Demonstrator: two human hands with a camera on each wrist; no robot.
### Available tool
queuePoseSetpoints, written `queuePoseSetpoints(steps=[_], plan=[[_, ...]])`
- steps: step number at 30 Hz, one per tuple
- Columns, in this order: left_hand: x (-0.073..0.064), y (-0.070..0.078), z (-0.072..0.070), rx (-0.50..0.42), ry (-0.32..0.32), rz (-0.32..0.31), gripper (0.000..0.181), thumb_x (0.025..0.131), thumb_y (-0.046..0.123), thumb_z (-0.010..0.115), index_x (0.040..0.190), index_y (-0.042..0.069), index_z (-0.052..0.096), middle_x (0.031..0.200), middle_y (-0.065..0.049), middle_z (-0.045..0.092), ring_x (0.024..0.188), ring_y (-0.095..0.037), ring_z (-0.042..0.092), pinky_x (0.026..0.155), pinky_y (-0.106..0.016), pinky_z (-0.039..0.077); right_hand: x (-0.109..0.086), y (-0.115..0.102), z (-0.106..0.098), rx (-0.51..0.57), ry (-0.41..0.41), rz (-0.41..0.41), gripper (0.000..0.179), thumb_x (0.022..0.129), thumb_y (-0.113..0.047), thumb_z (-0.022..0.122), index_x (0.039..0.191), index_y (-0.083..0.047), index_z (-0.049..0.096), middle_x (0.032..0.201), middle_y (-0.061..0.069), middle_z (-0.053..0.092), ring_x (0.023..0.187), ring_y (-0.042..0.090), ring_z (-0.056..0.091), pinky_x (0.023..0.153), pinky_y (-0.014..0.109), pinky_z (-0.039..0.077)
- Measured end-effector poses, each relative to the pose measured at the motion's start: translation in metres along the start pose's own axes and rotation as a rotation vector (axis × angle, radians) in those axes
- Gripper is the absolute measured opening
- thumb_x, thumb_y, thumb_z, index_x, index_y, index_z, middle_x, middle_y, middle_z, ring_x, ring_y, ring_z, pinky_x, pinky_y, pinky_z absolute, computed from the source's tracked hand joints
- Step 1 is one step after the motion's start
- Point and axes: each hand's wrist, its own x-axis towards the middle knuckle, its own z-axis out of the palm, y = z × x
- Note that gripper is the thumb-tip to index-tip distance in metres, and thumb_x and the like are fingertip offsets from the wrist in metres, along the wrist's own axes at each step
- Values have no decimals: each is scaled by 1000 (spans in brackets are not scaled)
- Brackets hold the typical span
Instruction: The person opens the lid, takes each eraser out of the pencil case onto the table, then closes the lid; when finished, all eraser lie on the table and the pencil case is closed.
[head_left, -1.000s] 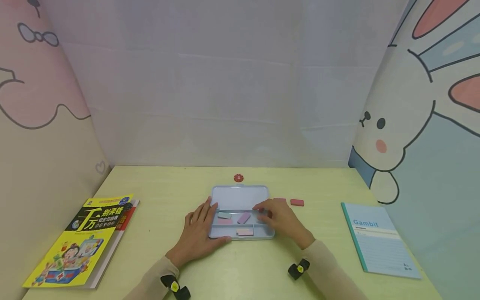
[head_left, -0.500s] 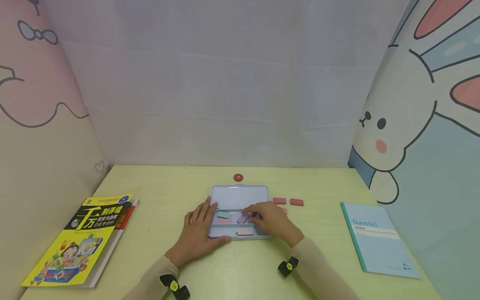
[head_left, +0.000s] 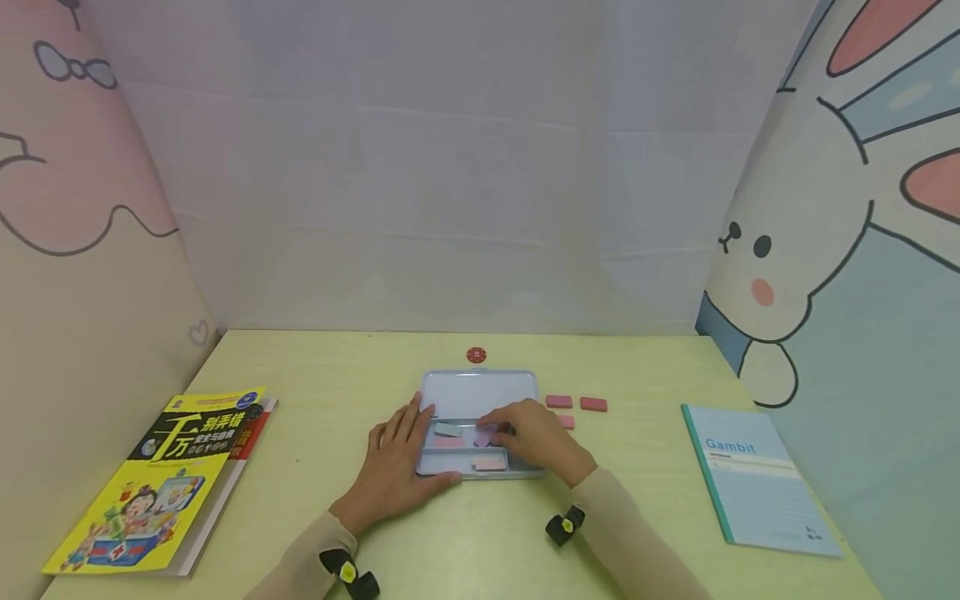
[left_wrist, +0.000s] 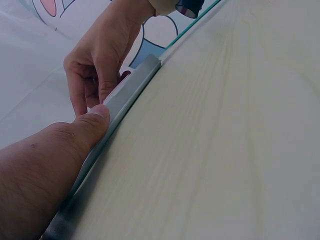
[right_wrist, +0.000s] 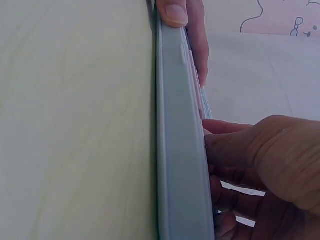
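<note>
A pale blue flat case (head_left: 480, 394) lies with its lid open on the table, its tray split into compartments. My left hand (head_left: 393, 472) rests along the case's left side, fingers straight. Its thumb (left_wrist: 92, 120) presses on the front rim in the left wrist view. Over the tray, my right hand (head_left: 536, 437) pinches at a small purple block (head_left: 482, 437) with thumb and forefinger, partly hiding it. Left of it in the same compartment lie a mint block (head_left: 448, 430) and a pink block (head_left: 449, 442). A pale pink block (head_left: 489, 464) sits in the front compartment.
Several pink-red blocks, among them a dark pink block (head_left: 593, 405), lie right of the case. A red round chip (head_left: 476, 355) is behind it. Books (head_left: 157, 492) lie at the left and a notebook (head_left: 765, 483) at the right.
My right hand has moved left across the tray to the purple block, which now looks turned and more covered. The blocks beside the case have come into view. My left hand has stayed put.
</note>
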Motion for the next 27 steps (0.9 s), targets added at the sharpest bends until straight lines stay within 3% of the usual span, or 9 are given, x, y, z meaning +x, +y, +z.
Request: queuePoseSetpoints(steps=[7, 11, 21, 27], plan=[[-1, 0, 1, -6, 41, 22, 113, 87, 80, 68, 168, 10, 32, 181, -16, 18, 161, -43, 30, 117, -64, 29, 2, 0, 1, -10, -45, 40, 23, 99, -17, 77, 122, -18, 83, 119, 0, 83, 93, 10, 64, 82, 31, 52], [0, 1, 0, -19, 19, 10, 114, 87, 80, 68, 170, 11, 30, 183, -14, 15, 163, -42, 28, 119, -65, 27, 1, 0, 1, -13, -25, 42, 19, 98, -16, 78, 116, -18, 83, 113, 1, 83, 93, 12, 66, 84, 35, 56], [-1, 0, 0, -10, 5, -2, 116, 86, 81, 67, 170, 12, 28, 183, -12, 12, 164, -41, 26, 120, -65, 25, -3, 5, 5, 30, 77, 44, 13, 91, -16, 86, 99, -21, 78, 85, -7, 72, 78, 8, 56, 71, 24, 47], [0, 0, 1, -6, 2, -7, 116, 86, 82, 66, 170, 13, 29, 183, -12, 12, 164, -41, 26, 120, -65, 26, -10, 9, 3, 133, 114, 64, 12, 90, -15, 86, 95, -20, 77, 93, -5, 71, 84, 11, 57, 77, 24, 50]])
